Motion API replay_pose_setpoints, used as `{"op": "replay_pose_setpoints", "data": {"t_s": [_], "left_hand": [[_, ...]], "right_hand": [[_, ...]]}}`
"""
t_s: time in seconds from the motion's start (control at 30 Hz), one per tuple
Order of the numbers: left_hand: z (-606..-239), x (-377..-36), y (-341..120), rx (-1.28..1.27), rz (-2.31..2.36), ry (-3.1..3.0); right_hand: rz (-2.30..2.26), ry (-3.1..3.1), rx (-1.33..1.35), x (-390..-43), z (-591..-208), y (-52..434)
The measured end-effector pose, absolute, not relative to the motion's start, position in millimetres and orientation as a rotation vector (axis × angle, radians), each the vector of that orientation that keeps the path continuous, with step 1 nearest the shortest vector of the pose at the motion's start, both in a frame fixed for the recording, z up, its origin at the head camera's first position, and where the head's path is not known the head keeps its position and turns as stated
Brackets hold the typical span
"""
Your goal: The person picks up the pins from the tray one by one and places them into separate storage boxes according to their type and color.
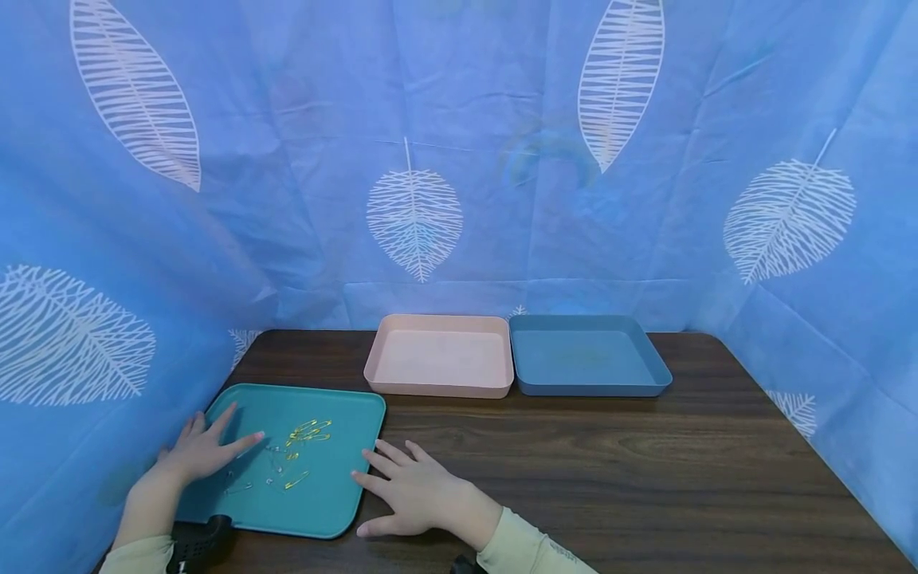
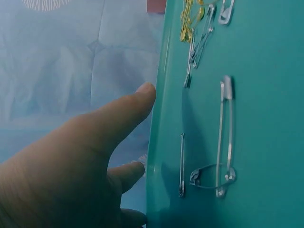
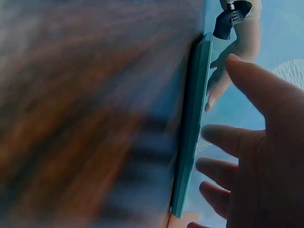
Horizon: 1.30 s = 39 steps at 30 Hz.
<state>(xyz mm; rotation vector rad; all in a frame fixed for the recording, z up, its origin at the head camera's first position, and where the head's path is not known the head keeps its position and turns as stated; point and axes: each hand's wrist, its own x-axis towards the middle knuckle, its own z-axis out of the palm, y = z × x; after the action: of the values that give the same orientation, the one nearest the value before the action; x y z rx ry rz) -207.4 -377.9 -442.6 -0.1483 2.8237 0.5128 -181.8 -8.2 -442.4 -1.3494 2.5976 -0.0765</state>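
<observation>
Blue leaf-print cloth walls a dark table (image 1: 574, 462). Both hands, left hand (image 1: 204, 448) and right hand (image 1: 409, 490), rest spread-fingered at the teal tray (image 1: 337, 494) holding safety pins (image 1: 297, 450); picking one seems next, needing a pinch.

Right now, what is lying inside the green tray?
Inside the green tray lie gold safety pins and silver safety pins. The left hand covers part of the tray, so anything beneath stays hidden.

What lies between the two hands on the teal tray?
Loose safety pins, gold and silver, on the teal tray, between left hand and right hand; head view.
</observation>
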Motion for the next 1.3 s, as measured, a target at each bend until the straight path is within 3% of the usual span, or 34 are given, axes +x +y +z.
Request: {"op": "replay_pose_setpoints", "data": {"t_s": [0.5, 1.3], "left_hand": [[-437.5, -200.9, -373.1, -0.053, 0.533, 2.751], [-438.9, -171.0, -293.8, 0.143, 0.535, 2.804]], "right_hand": [[-0.059, 2.603, -1.245, -175.6, -433.9, 6.8], [-0.165, 2.69, -1.083, -156.8, -433.6, 100.0]]}}
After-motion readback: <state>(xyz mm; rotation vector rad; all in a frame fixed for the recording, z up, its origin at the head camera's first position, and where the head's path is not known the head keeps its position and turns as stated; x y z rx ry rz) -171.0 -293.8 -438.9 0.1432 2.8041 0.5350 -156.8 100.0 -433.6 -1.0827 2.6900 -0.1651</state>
